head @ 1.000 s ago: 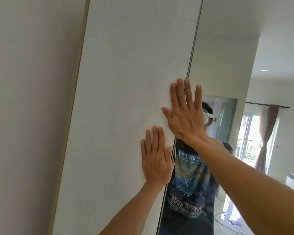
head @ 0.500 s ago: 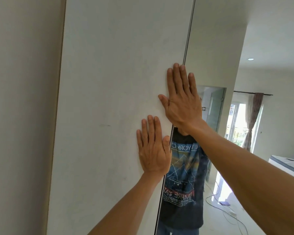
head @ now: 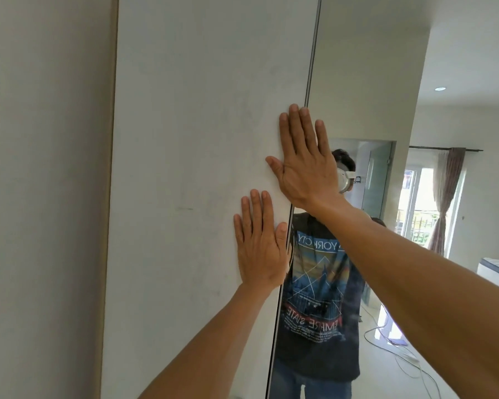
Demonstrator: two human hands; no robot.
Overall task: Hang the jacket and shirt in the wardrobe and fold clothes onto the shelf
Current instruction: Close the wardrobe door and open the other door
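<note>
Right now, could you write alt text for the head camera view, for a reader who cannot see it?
Two open hands press flat on a white wardrobe door near its right edge, the left hand lower, the right hand higher over the seam with a mirrored panel. The panel reflects the person in a dark graphic T-shirt.

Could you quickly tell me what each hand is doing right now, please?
Left hand: open, flat against the white wardrobe door, holding nothing.
Right hand: open, fingers straight, at that door's edge beside the mirror.
</note>
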